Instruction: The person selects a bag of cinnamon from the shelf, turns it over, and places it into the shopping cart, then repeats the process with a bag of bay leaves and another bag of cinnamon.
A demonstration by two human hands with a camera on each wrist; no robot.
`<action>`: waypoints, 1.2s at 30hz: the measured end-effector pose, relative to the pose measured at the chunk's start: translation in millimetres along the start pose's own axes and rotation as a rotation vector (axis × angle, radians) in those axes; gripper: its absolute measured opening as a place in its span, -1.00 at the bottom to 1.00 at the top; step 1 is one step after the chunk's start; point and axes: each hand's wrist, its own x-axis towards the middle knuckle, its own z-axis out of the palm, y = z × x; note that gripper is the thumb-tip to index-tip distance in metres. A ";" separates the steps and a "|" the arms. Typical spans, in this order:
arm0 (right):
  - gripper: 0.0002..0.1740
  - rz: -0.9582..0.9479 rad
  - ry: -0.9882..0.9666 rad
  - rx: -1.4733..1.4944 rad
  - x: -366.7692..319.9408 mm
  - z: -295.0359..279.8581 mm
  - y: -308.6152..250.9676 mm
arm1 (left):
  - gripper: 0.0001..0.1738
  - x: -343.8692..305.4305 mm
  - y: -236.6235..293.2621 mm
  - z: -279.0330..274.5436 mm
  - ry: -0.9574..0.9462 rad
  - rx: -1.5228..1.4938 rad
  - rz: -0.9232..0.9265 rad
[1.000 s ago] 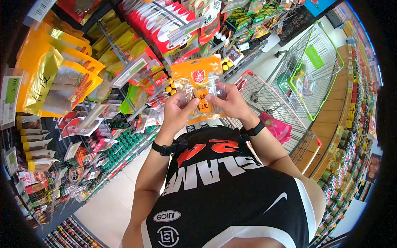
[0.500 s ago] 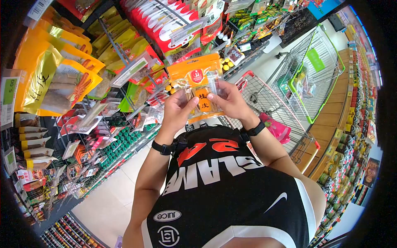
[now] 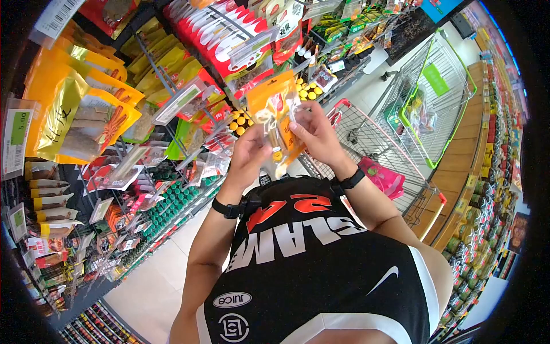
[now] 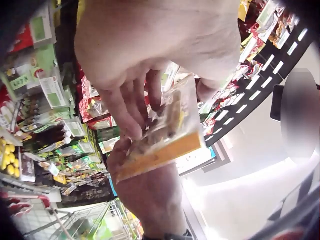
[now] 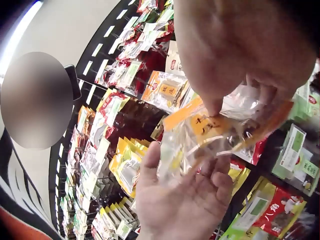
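Observation:
A cinnamon bark packet [image 3: 275, 94], orange at its top with a clear window, is held up in front of the chest, tilted and turned partly side-on. My right hand [image 3: 322, 137] pinches its right side, thumb on the orange label and fingers behind. On the left side, my left hand [image 3: 246, 157] holds the packet's edge loosely between thumb and fingers. From the left wrist, pieces of bark show through the clear film between the left fingers [image 4: 131, 112] and thumb. The right wrist view shows the left palm [image 5: 182, 212] facing up below the packet.
Hanging spice packets [image 3: 94, 117] crowd the rack on the left, with price tags [image 3: 12, 137] sticking out. A shopping cart [image 3: 378, 155] stands at the right, and a green-edged cart [image 3: 441, 97] behind it. Jars line a shelf [image 3: 467, 229] at far right.
The packet faced up flat between both thumbs; now it is turned and tilted, its left side bent away. The left thumb has slid off the label to the edge.

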 end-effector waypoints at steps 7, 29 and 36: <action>-0.28 0.067 -0.183 0.060 -2.8 -5.3 11.7 | -0.19 2.8 23.6 11.8 -0.243 0.482 0.173; 0.28 0.000 -0.499 0.510 -14.3 11.1 -14.9 | -0.34 -5.7 42.7 31.6 -0.066 1.208 0.352; 0.09 -0.426 -0.246 -0.565 7.8 12.7 -48.8 | -0.32 9.3 58.8 12.2 -0.144 0.821 0.345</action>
